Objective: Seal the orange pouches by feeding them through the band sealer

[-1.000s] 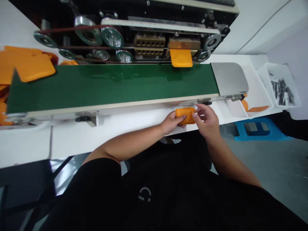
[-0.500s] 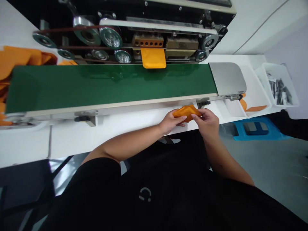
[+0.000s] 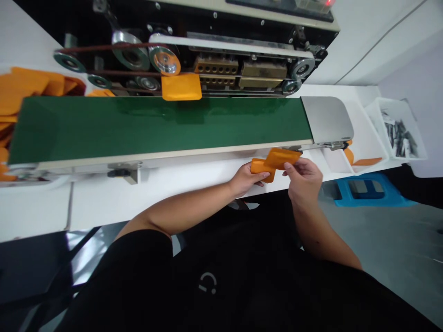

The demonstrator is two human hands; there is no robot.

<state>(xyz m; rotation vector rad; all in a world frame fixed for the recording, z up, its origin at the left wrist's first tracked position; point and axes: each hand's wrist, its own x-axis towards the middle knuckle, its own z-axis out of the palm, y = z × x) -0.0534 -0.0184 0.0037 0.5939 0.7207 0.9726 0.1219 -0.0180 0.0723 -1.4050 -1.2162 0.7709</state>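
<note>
Just below the front edge of the green conveyor belt [image 3: 155, 124], my left hand [image 3: 246, 179] grips a small orange pouch [image 3: 260, 167]. My right hand [image 3: 303, 177] pinches a second orange pouch [image 3: 282, 157], lifted and overlapping the first one. Another orange pouch [image 3: 181, 86] rides at the back of the belt, its top edge caught in the sealing machine [image 3: 221, 50] beneath the metal wheels.
A heap of orange pouches [image 3: 24, 92] lies at the belt's left end. A white bin [image 3: 363, 138] with orange pouches sits past the steel plate [image 3: 327, 120] on the right, beside another white bin [image 3: 398, 131] of dark packets. A blue stool [image 3: 367, 190] stands below.
The pouch in the sealer has travelled left along the belt. My hands have drawn apart: one orange pack has become two, my right hand lifting the upper one up and right.
</note>
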